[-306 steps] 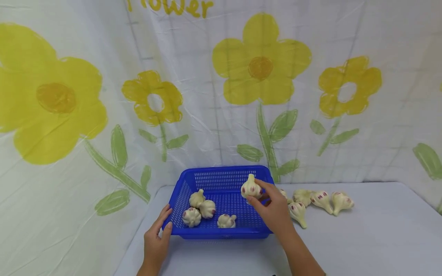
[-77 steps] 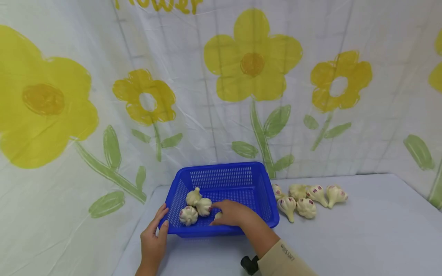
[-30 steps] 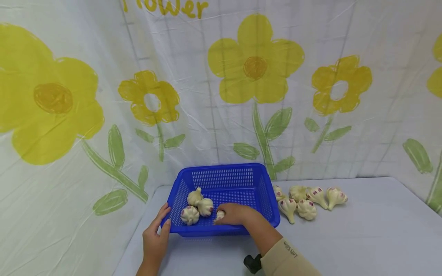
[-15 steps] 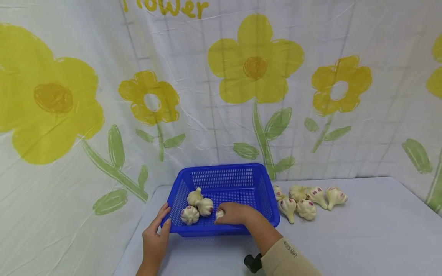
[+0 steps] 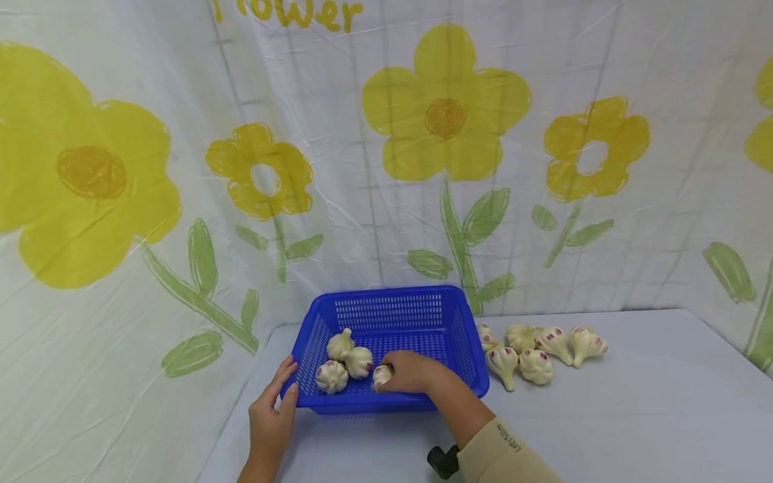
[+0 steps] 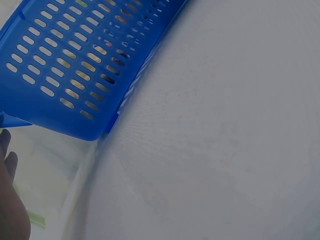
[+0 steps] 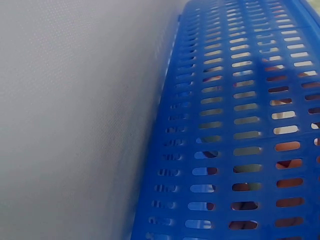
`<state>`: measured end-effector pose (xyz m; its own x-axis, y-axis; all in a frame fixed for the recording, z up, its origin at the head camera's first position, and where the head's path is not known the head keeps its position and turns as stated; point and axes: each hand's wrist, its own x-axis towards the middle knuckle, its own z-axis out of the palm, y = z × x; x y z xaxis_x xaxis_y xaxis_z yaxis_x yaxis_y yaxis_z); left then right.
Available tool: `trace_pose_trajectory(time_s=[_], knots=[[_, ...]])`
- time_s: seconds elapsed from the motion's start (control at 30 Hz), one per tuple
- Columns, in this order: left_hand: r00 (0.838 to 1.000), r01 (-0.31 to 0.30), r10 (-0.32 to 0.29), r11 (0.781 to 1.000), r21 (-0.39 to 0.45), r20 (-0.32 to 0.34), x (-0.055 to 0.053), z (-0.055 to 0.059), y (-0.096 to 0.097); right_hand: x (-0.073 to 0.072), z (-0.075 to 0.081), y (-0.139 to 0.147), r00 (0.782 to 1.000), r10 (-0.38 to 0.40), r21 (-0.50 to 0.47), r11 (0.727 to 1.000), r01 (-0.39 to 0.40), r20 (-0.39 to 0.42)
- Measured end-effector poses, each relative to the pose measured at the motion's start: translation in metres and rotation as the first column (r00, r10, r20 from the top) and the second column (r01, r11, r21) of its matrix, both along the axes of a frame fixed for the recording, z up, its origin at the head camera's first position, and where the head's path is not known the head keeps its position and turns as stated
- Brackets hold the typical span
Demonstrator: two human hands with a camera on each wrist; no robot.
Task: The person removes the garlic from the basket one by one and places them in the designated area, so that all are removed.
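Observation:
A blue perforated plastic basket (image 5: pixel 338 402) stands on the white-covered table. My left hand (image 5: pixel 272 419) holds its near left corner, thumb and fingers at the rim. Inside the basket, my right hand (image 5: pixel 410 372) grips a garlic bulb (image 5: pixel 380 377) close to the near wall; the hand covers part of the bulb. Three more garlic bulbs (image 5: pixel 359 363) lie grouped at the basket's left side. The left wrist view shows the basket's outer wall (image 6: pixel 30 102) and part of my left hand (image 6: pixel 11 200). In the right wrist view, the basket wall (image 7: pixel 167 125) mostly hides the right hand.
Several purple-marked garlic bulbs (image 5: pixel 536 367) lie on the table (image 5: pixel 634 402) just right of the basket. Behind everything hangs a white cloth (image 5: pixel 350 228) printed with yellow flowers. A black device (image 5: pixel 443 463) sits at the right sleeve (image 5: pixel 504 456).
Ten seconds ago my right hand held a bulb above the basket's right side; one more bulb now lies among those on the table. Lately the gripped bulb has shifted slightly left and shows more.

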<state>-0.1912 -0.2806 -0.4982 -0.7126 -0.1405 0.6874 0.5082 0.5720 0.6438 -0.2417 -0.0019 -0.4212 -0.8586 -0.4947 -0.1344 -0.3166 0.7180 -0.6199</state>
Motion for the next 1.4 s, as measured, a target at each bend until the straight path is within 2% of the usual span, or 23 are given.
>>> trace_pose_trajectory(time_s=[0.3, 0.47, 0.6, 0.8, 1.0, 1.1, 1.2, 1.4], knots=[[1.0, 0.006, -0.006, 1.0, 0.001, -0.03, 0.0, -0.001, -0.002, 0.001, -0.001, -0.002, 1.0, 0.0, -0.039, 0.999, -0.001, -0.004], [0.998, 0.009, -0.009, 1.0, 0.003, -0.059, -0.002, -0.001, -0.003, 0.001, -0.001, -0.001, 1.0, -0.001, -0.065, 0.998, -0.001, -0.031], [0.999, 0.005, -0.004, 1.0, 0.011, -0.052, 0.0, -0.001, -0.002, 0.002, -0.001, 0.001, 0.998, -0.011, -0.103, 0.995, 0.004, -0.066], [1.0, 0.003, -0.002, 1.0, 0.017, -0.029, 0.001, -0.002, -0.002, 0.008, 0.003, 0.008, 0.984, -0.079, -0.169, 0.984, 0.052, -0.16], [0.999, 0.001, 0.0, 1.0, 0.017, -0.047, -0.001, -0.004, -0.003, 0.012, 0.005, 0.019, 0.972, -0.139, -0.241, 0.966, 0.091, -0.192], [0.997, 0.01, -0.009, 1.0, 0.012, -0.074, -0.004, -0.006, -0.003, 0.012, 0.005, 0.027, 0.961, -0.166, -0.244, 0.963, 0.111, -0.219], [0.996, 0.018, -0.017, 1.0, 0.011, -0.089, -0.005, -0.007, -0.003, 0.013, 0.004, 0.039, 0.941, -0.219, -0.255, 0.955, 0.153, -0.258], [0.996, 0.017, -0.015, 1.0, 0.021, -0.089, -0.007, -0.007, -0.001, 0.023, 0.001, 0.065, 0.893, -0.365, -0.341, 0.901, 0.268, -0.263]])
